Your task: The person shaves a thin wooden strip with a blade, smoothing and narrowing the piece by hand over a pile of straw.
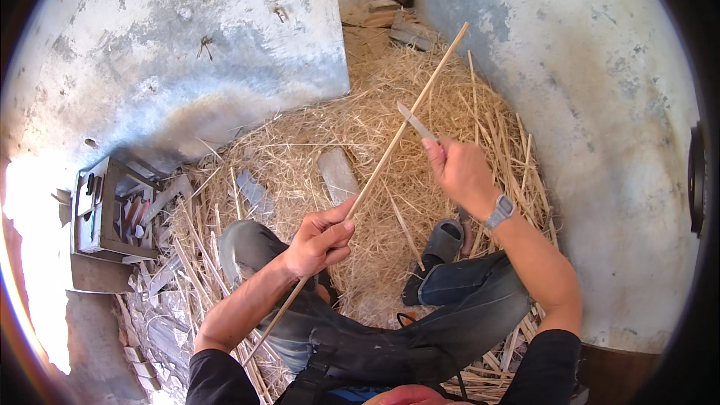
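My left hand [322,244] is wrapped round a long thin bamboo strip [386,156], which slants from beside my left thigh up to the far right. In my right hand [461,172], closed round its handle, is a knife [414,118]. The blade lies across the upper part of the strip and seems to touch it. Most of the knife's handle is hidden by my fingers. A watch [499,211] is on my right wrist.
Pale shavings [300,142] cover the floor, with loose strips [517,157] along the right wall [615,142]. A flat grey block [337,176] lies ahead of my knees. At left stands a small wooden stool [112,214] with tools on it. Another wall [225,22] rises at the far left.
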